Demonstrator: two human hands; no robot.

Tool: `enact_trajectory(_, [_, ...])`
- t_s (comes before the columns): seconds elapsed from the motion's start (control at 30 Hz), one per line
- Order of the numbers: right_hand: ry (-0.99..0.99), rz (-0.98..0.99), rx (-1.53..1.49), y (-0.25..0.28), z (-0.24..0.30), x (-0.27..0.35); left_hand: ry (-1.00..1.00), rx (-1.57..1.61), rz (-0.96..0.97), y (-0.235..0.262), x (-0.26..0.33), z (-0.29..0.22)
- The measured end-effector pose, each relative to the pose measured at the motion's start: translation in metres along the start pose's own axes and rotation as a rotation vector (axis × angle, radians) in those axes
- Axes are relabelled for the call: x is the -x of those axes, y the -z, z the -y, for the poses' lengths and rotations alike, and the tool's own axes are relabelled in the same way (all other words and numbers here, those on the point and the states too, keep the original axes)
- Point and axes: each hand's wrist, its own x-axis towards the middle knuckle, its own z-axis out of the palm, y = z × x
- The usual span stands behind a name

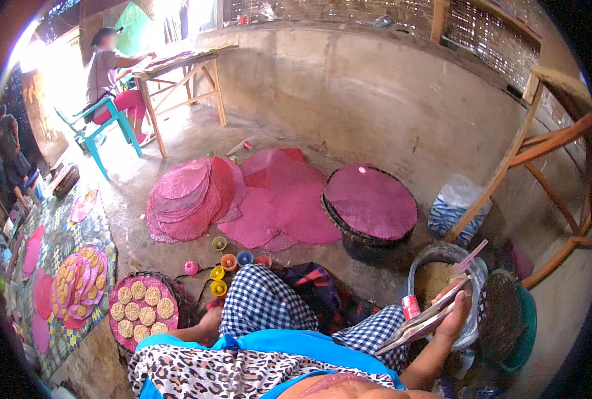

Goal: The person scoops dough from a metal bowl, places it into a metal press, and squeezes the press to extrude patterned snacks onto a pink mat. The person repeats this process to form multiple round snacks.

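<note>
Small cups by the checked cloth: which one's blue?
The blue cup, immediately right of the orange cup; it's the only one of that colour in the cluster.

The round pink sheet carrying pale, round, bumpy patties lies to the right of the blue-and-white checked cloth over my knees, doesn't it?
Not quite: the side is wrong. In the head view, the round pink sheet carrying pale, round, bumpy patties lies to the left of the blue-and-white checked cloth over your knees.
</note>
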Motion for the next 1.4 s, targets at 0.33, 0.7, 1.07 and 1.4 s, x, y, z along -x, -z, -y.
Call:
enact_trajectory(0.33, [0.020,-0.133,-0.041,0.041,-0.020,0.029,-0.009,0.760,-0.769,0.095,-0.185,-0.122])
enact_trajectory(0.7, [0.199,-0.105,0.058,0.032,0.000,0.074,0.418,1.698,-0.291,0.044,-0.380,-0.317])
enact_trajectory(1.07, [0.133,-0.151,-0.001,0.031,-0.009,0.062,0.110,1.740,-0.502,0.011,-0.399,-0.307])
enact_trajectory(1.4, [0.515,-0.728,0.094,0.145,0.065,0.098,0.342,1.736,0.042,0.061,-0.343,-0.177])
